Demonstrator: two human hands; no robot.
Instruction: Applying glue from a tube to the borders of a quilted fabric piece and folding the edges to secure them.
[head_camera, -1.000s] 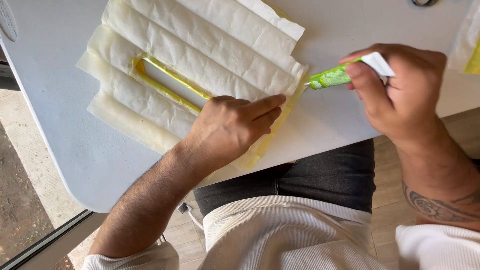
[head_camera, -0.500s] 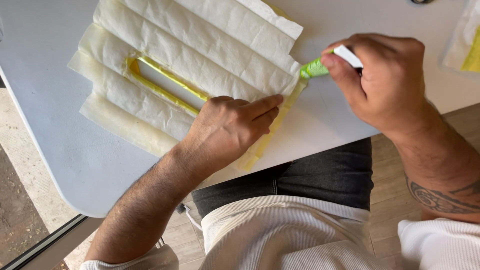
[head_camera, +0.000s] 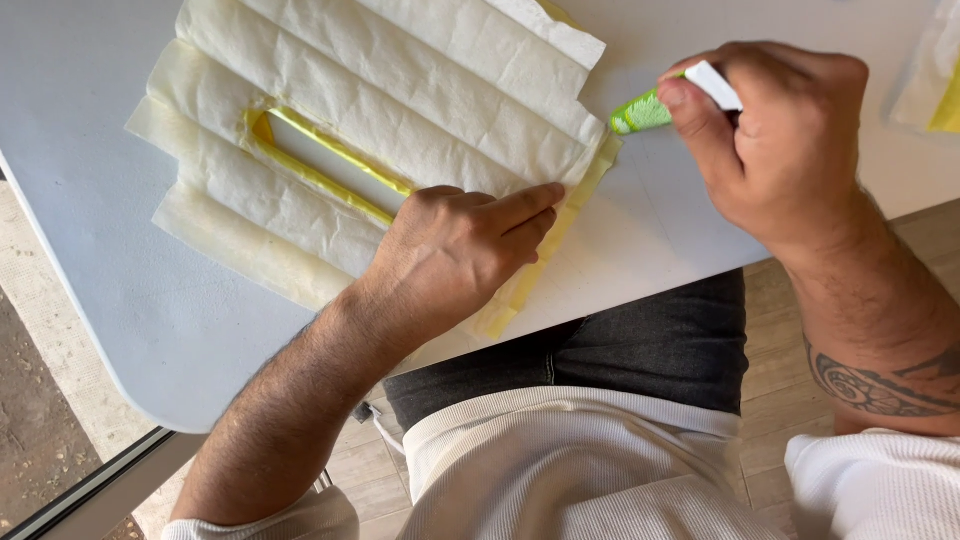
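The layered paper sheet (head_camera: 400, 110) is being pressed flat by the spread left hand (head_camera: 455, 250); the green utility knife (head_camera: 645, 110) is being pinched by the right hand (head_camera: 780, 140) at the sheet's corner near the desk (head_camera: 120, 300) edge; firm pressure is advised.

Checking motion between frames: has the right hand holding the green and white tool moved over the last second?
Yes. The right hand with the green and white tool shifted left, bringing the tip to the right edge of the cream masking-tape sheet, which the left hand presses.

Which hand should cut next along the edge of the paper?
Probably the right hand: it already grips the green cutter, whose tip is at the taped paper's corner. The left hand lies flat, pinning the paper down.
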